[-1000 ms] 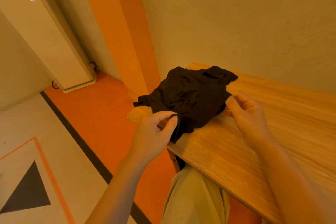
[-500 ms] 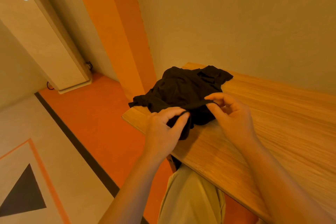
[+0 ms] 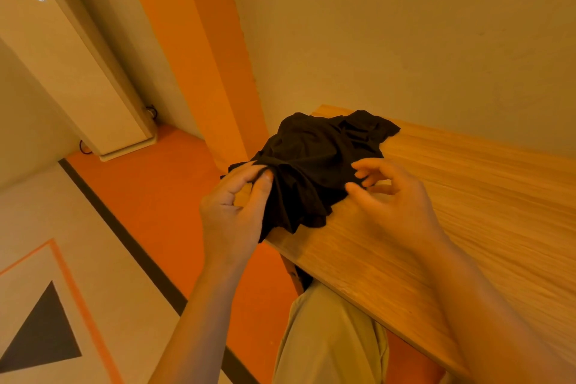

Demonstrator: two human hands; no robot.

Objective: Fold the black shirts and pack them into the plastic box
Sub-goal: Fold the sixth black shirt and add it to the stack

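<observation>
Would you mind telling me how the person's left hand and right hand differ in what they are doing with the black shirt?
The left hand pinches a gathered bunch of the black shirt at the table corner; the right hand pinches nothing, its curled fingers spread at the shirt's near edge. The left hand hangs off the table; the right is over the wood. Both are bare.

Shirt (image 3: 314,165) bunched on the table (image 3: 436,227) at its near-left corner (one fold overhanging the edge); left hand (image 3: 232,215) at the shirt's left, right hand (image 3: 389,196) at its right; wall behind the table.
</observation>
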